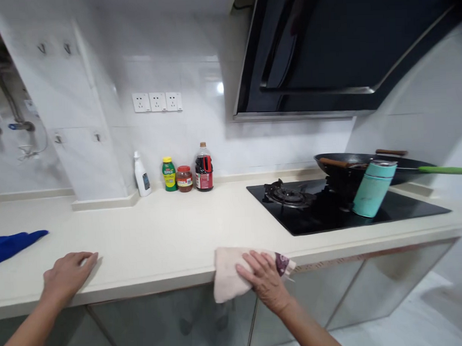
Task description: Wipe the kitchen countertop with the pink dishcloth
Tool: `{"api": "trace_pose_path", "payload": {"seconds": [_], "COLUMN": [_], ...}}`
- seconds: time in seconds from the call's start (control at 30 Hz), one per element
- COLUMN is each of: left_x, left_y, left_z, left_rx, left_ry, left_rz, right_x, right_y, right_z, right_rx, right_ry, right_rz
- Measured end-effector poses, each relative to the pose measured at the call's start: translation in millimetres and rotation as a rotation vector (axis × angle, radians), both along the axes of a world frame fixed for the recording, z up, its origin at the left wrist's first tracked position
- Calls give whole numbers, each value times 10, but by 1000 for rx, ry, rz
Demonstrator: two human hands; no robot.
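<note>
My right hand (264, 279) lies over a pale pink cloth (229, 274), pressing it against the counter's front edge. Part of the cloth hangs down over the edge, and a dark purple patterned corner sticks out to the right of my fingers. On the left, my left hand (70, 273) leans on the cream countertop (165, 236) near its edge. It holds nothing that I can see; its thumb stands a little apart, and the other fingers are partly hidden. A blue cloth (16, 245) lies beyond it at the far left.
Against the wall stand a white spray bottle (142, 176), a green bottle with yellow cap (169, 175), a red-lidded jar (185, 179) and a dark sauce bottle (204, 169). The black gas hob (319, 218) carries a turquoise flask (373, 190) and a wok (352, 158). Above hangs the range hood (317, 49).
</note>
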State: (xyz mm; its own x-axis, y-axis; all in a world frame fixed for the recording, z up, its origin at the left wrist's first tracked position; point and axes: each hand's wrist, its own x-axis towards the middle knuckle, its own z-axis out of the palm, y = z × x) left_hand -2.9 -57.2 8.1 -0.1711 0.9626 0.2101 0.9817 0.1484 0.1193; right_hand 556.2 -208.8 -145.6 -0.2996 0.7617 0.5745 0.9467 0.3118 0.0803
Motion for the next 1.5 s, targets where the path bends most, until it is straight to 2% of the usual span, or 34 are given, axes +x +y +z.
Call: {"api": "trace_pose_path", "payload": {"seconds": [0.27,0.4,0.5,0.6,0.67,0.77,0.9,1.0,1.1,1.17,1.23,1.33,1.43,1.5], "left_x": [-193,-182,-149,-123,-108,-87,-51,-5,51,79,92,86,69,60], "left_y": [217,216,195,178,173,166,137,90,26,-22,-66,-111,-129,-132], "left_z": [-183,-155,-125,-108,-104,-106,-100,-62,-2,27,36,10,-31,-52], "left_rx": [57,41,33,25,13,-14,2,4,-18,-19,4,78,150,174], "left_ry": [44,47,72,72,73,75,57,48,29,0,-36,-98,-151,-168], "left_rz": [-16,-19,-17,-10,-3,2,1,19,37,36,22,-17,-42,-46], "right_x": [1759,2488,2857,2945,2816,2347,1330,478,-242,-587,-810,-943,-895,-777], "right_y": [-407,-564,-646,-678,-664,-586,-413,-285,-198,-165,-138,-43,199,430], "right_z": [-170,-90,57,204,262,285,317,421,600,768,980,1340,1630,1725], "right_rx": [117,151,101,16,-9,-2,17,5,-37,-102,-192,-325,-448,-484], "right_ry": [22,32,64,67,50,-14,-112,-179,-226,-214,-155,37,279,393], "right_rz": [-560,-663,-690,-735,-769,-780,-782,-732,-601,-463,-318,-154,-129,-140]}}
